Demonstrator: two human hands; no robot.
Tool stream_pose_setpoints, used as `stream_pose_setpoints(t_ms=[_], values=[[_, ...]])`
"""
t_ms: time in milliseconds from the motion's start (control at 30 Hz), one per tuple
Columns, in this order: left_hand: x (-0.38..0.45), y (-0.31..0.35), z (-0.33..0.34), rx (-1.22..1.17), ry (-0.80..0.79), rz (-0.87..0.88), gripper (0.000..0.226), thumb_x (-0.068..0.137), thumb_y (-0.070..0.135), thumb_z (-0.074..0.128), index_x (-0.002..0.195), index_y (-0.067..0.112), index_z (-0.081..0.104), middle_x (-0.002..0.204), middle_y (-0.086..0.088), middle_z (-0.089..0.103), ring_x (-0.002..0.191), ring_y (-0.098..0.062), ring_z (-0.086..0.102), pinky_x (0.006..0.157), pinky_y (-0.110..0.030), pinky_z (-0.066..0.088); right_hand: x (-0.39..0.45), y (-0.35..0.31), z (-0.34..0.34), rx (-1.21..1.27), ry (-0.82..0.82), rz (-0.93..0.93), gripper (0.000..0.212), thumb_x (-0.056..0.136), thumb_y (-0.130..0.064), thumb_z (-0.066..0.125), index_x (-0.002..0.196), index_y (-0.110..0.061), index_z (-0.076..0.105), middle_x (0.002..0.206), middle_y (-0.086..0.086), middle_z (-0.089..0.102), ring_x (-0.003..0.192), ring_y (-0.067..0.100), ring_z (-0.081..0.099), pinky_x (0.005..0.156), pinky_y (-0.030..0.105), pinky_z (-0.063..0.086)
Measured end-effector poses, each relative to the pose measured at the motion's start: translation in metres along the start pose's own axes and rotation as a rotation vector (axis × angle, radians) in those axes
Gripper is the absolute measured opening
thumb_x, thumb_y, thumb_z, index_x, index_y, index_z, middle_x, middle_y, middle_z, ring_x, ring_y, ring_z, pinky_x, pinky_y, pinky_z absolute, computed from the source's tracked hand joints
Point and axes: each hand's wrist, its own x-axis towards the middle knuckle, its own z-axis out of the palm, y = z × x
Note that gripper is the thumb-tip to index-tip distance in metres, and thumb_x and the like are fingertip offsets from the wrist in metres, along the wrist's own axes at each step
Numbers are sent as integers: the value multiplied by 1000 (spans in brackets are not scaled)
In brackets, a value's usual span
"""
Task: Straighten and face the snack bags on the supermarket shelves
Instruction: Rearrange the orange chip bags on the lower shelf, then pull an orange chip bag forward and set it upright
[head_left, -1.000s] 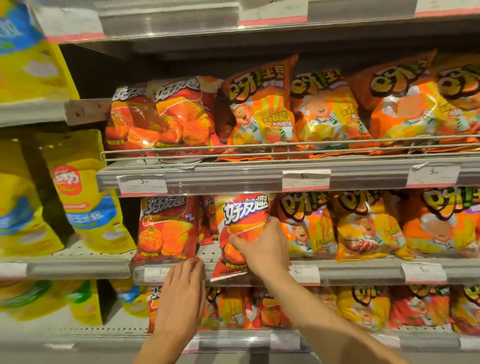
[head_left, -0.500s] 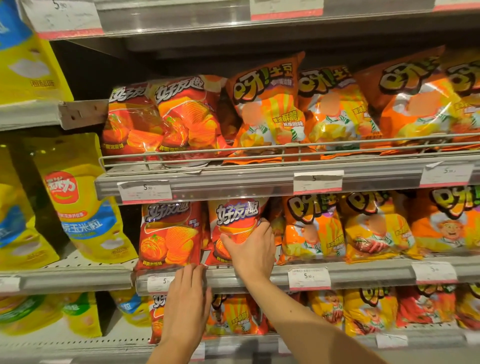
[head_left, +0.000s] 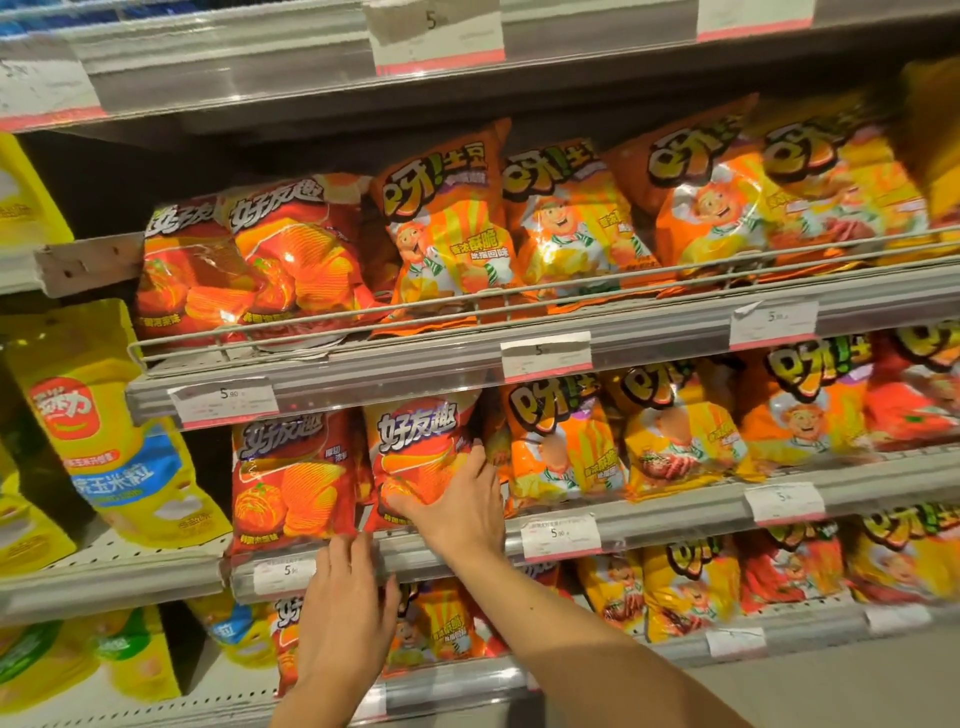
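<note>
On the middle shelf (head_left: 654, 517) two red chip bags stand side by side. My right hand (head_left: 460, 512) grips the right red bag (head_left: 418, 447) low down, thumb across its front and fingers up its right edge; the bag stands upright, face out. My left hand (head_left: 343, 608) lies flat with straight fingers against the shelf's front rail, fingertips touching the bottom of the left red bag (head_left: 291, 478). Orange cartoon-chef bags (head_left: 566, 441) fill the row to the right.
The upper shelf (head_left: 363, 371) holds red and orange bags behind a wire rail (head_left: 519, 304). Yellow bags (head_left: 104, 441) fill the bay to the left. More bags (head_left: 685, 592) sit on the lower shelf. Price tags (head_left: 561, 535) line the rails.
My right hand has pushed the right red bag back from its forward lean over the shelf edge, so it now stands upright. My left hand stayed at the rail. The view shifted upward.
</note>
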Motion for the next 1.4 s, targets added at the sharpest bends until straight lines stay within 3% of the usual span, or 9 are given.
stream_pose_setpoints(t_ms=[133,300,467,667,800,967,1167,1300,1400], values=[[-4,25,0,-45,-20,-57,50,89,34,66,129,8,51,116,-7,48,106,-25,50,83,-35,50,-14,20,-20,-2,-69,-124,121,79,-69,70,161,-14,-2,162,9,23,149,27,25,117,39,34],[-1,72,7,-205,-2,-65,48,90,31,66,130,8,52,120,-8,50,116,-29,50,91,-38,48,-33,62,-64,-7,-110,-327,86,91,-57,63,158,-24,21,156,-4,36,144,16,36,114,33,37],[11,137,16,-448,49,-41,36,93,27,62,125,12,56,116,-1,55,114,-19,50,95,-31,42,-29,121,-132,105,-8,-234,55,90,-51,68,138,-33,48,120,-16,60,112,4,57,94,25,49],[17,212,24,-605,121,19,18,92,22,63,109,24,57,105,9,57,104,-10,51,87,-24,39,-1,190,-209,196,217,-76,30,91,-41,71,112,-28,55,93,-6,65,91,17,64,75,33,49],[23,263,31,-648,130,30,19,92,19,63,110,21,58,103,8,55,99,-12,52,84,-24,40,16,232,-246,211,323,-21,35,91,-37,72,116,-18,56,97,3,67,92,24,65,82,44,53],[29,317,38,-681,98,37,32,93,22,61,123,19,52,110,6,47,104,-14,50,90,-32,45,26,264,-285,188,452,29,41,89,-35,75,121,-15,56,106,4,63,100,25,61,88,47,51],[55,358,46,-695,140,-47,57,91,26,68,138,7,41,129,-5,41,122,-17,35,103,-27,32,37,284,-321,48,528,32,65,83,-38,81,131,-8,48,121,10,53,119,30,47,101,49,43],[74,371,50,-726,67,-155,92,84,51,71,150,6,24,146,-10,29,136,-24,27,112,-36,30,50,287,-333,61,377,21,108,74,-60,79,155,-15,25,154,5,34,144,25,29,117,47,32],[88,372,54,-690,75,-215,98,78,60,72,143,2,30,140,-14,33,130,-27,31,109,-38,34,68,280,-336,106,245,8,130,62,-71,78,161,-25,7,168,-2,14,153,20,16,123,47,24]])
